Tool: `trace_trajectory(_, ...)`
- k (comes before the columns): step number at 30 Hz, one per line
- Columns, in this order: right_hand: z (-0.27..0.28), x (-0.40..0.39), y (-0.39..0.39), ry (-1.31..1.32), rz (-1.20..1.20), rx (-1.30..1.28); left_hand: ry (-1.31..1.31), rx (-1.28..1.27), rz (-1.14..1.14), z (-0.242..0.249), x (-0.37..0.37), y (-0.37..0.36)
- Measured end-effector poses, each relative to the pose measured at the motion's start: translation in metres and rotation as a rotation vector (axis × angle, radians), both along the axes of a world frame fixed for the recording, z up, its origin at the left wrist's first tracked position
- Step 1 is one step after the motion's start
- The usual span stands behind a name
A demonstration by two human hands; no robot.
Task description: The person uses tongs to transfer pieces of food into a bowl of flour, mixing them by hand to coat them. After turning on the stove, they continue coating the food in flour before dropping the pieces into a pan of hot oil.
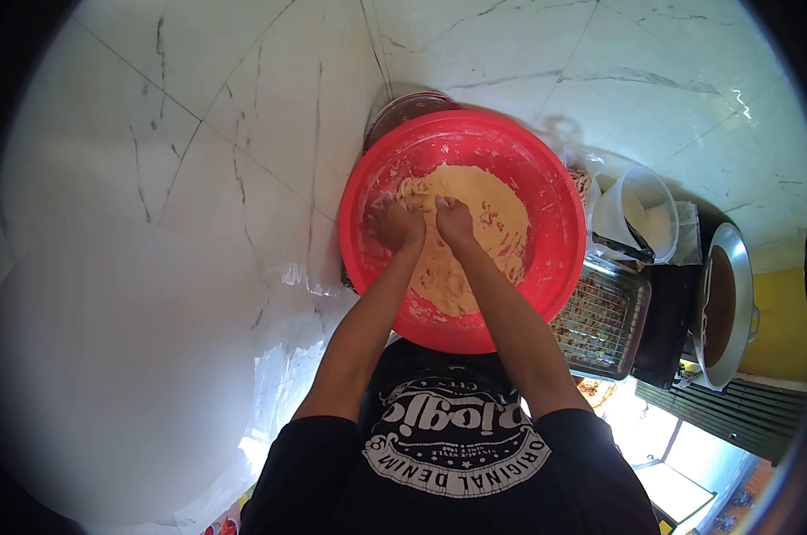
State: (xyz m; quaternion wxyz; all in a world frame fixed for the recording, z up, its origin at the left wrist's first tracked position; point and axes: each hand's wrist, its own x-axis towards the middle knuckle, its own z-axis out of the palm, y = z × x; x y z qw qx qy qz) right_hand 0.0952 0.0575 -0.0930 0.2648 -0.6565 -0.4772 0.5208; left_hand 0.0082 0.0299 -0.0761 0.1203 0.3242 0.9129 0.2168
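Observation:
A wide red basin [553,259] holds a bed of pale yellow, flour-like powder [488,201], with clumps and pressed marks in it. My left hand [396,223] is inside the basin at the left, fingers curled and dusted with powder. Several powder-coated strips [414,189] lie against its fingertips; what they are I cannot make out. Close beside it, my right hand [454,220] is closed over the powder near the middle, and its fingers hide whatever may be in them. Powder also sticks to the basin's inner wall.
Right of the basin stand a clear plastic bucket [610,218] with white contents and a bag of pale pieces [582,178]. Nearer is a tray with a wire rack [604,308], then a large pan of brown liquid [720,303]. A big blurred white shape [118,374] fills the left.

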Motion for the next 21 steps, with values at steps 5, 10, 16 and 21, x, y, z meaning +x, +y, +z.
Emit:
trace_trajectory(5, -0.022, 0.080, -0.022, -0.668, 0.814, -0.025, -0.712, -0.734, -0.819, -0.051, -0.005, -0.035)
trace_trajectory(10, 0.000, 0.097, -0.041, -0.538, 0.904, -0.441, -0.552, -0.474, -1.039, -0.058, 0.044, -0.069)
trace_trajectory(16, 0.000, 0.124, -0.036, -0.382, 1.097, -0.547, -0.904, -0.618, -0.968, -0.031, 0.032, -0.057)
trace_trajectory(21, -0.012, 0.132, -0.033, -0.462, 1.023, -0.388, -0.392, -0.491, -1.027, -0.023, 0.016, -0.052)
